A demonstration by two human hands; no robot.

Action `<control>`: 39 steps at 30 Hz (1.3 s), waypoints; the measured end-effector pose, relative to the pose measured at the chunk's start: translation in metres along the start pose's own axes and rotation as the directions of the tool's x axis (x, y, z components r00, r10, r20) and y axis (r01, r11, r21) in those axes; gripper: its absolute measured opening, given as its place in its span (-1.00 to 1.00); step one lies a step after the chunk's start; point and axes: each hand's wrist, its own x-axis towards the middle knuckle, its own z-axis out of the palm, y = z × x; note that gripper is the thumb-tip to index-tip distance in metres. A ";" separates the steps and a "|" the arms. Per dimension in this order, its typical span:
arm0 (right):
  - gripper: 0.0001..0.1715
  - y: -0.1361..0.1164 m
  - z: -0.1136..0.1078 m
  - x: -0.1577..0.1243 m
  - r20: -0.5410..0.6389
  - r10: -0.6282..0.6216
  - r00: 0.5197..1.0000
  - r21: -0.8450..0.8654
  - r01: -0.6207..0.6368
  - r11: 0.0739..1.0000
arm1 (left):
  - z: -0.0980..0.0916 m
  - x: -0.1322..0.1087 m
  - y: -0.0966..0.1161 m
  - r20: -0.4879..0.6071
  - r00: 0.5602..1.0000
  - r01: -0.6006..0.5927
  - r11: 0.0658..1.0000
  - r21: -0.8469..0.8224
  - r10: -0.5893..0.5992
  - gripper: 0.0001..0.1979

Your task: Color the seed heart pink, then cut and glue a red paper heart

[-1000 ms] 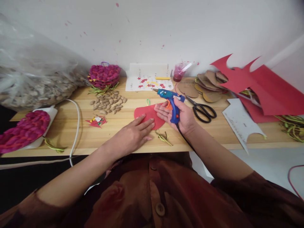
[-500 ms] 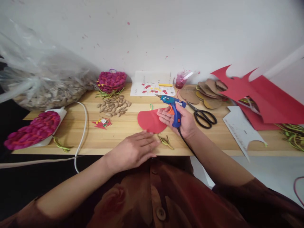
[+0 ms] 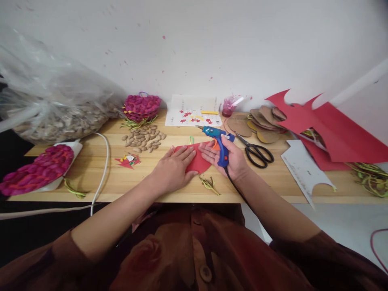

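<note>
My left hand [image 3: 172, 169] lies flat with fingers stretched over the left part of a red paper cutout [image 3: 198, 162] on the wooden table. A small green loop [image 3: 191, 140] sticks out at the cutout's top edge. In my right hand [image 3: 235, 161] rests a blue glue gun [image 3: 222, 151] with an orange trigger, its nozzle pointing to the upper left. The right thumb hooks over the handle while the other fingers stretch out beneath it, over the cutout's right side. Just below the cutout is a small bundle of green and brown twine [image 3: 209, 184].
Peanuts [image 3: 144, 138] and red paper scraps [image 3: 129, 161] lie to the left, near a white cord [image 3: 105, 169]. Black-handled scissors [image 3: 259, 154], cardboard pieces [image 3: 266, 125] and red paper [image 3: 348, 133] are on the right. Paper with stars [image 3: 178, 106] lies at the back.
My left hand has moved up and slightly left from the table's front edge onto the red cutout. The right hand still holds the glue gun in nearly the same place.
</note>
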 end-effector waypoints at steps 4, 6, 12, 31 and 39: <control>-0.52 0.000 0.000 -0.001 -0.010 -0.003 1.000 -0.025 0.003 1.000 | -0.003 0.001 0.001 0.017 1.000 0.024 1.000 0.006 -0.024 -0.26; -0.52 0.001 -0.001 -0.001 -0.006 -0.005 1.000 -0.025 0.005 1.000 | -0.003 0.002 -0.001 0.000 0.999 0.040 0.999 0.015 -0.040 -0.24; -0.52 0.000 -0.001 -0.001 -0.002 -0.019 1.000 -0.026 0.019 0.999 | -0.006 0.003 -0.014 -0.073 0.987 0.148 0.987 0.066 -0.143 -0.14; -0.53 -0.001 0.005 -0.003 -0.037 -0.001 0.999 -0.024 0.000 1.000 | -0.030 0.000 -0.001 -0.220 0.962 -0.255 0.823 -0.508 0.162 -0.70; -0.54 -0.008 -0.005 -0.010 -0.061 -0.195 0.979 -0.059 0.191 0.980 | -0.007 0.034 -0.031 -0.172 0.964 -0.260 0.870 -0.419 0.205 -0.94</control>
